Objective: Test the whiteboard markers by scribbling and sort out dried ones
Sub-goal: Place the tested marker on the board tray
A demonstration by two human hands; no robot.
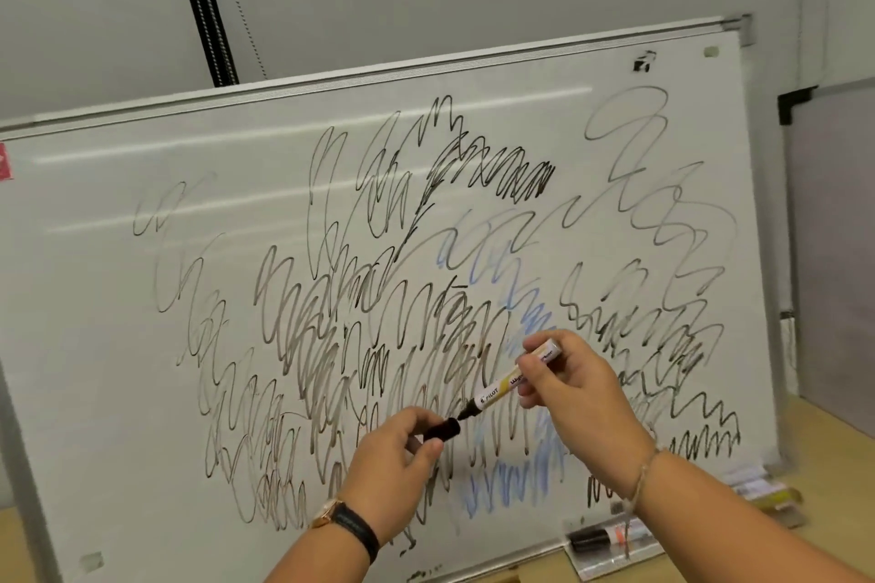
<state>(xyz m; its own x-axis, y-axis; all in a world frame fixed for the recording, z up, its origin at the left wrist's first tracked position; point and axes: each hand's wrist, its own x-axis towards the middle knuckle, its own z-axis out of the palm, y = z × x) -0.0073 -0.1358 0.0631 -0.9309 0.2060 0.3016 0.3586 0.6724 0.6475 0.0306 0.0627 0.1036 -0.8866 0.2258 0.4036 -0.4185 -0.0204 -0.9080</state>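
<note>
Hands meet before the board: left hand [397,454] pinches a short black plastic cap [442,430], and right hand [577,393] grips a white-barrelled, black-nibbed marker [516,381]. The nib sits just at the cap's mouth, not seated. Step judged: cap and pen at the join, whether capping or uncapping cannot be told. Either move calls for nib and cap held in one straight line. Loose capped markers [611,537] lie at the foot of the scribble-covered white whiteboard [142,346], lower right. Bare board lies upper left and along the top edge.
</note>
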